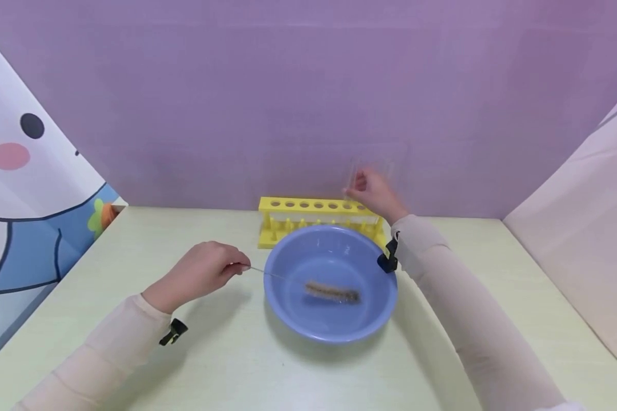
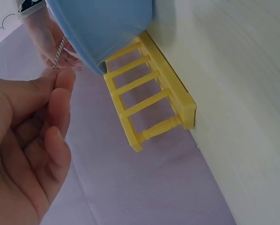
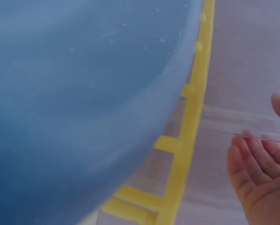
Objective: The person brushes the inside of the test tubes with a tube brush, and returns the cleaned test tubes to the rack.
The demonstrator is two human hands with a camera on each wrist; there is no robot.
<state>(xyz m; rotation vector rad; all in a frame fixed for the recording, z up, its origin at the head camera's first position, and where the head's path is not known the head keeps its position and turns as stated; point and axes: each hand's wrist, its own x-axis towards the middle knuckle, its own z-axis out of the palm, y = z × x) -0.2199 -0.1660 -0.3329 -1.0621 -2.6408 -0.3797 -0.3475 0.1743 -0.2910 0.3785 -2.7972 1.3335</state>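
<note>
In the head view my left hand [image 1: 211,267] pinches the thin twisted-wire handle of a test tube brush [image 1: 331,292]. The brown bristles hang inside a blue basin [image 1: 331,331], slightly blurred. My right hand [image 1: 374,193] is above the right end of a yellow test tube rack [image 1: 313,204], behind the basin. Between its thumb and fingers is a clear test tube [image 3: 222,122], faint and hard to make out. The left wrist view shows the wire between thumb and forefinger, the other fingers curled.
A pale table [image 1: 226,365] lies under the basin and rack. Behind it hangs a purple cloth [image 1: 236,103], close to the rack. A cartoon-print cloth [image 1: 31,228] hangs at the left, a pale one [image 1: 591,228] at the right. Droplets dot the basin's inside.
</note>
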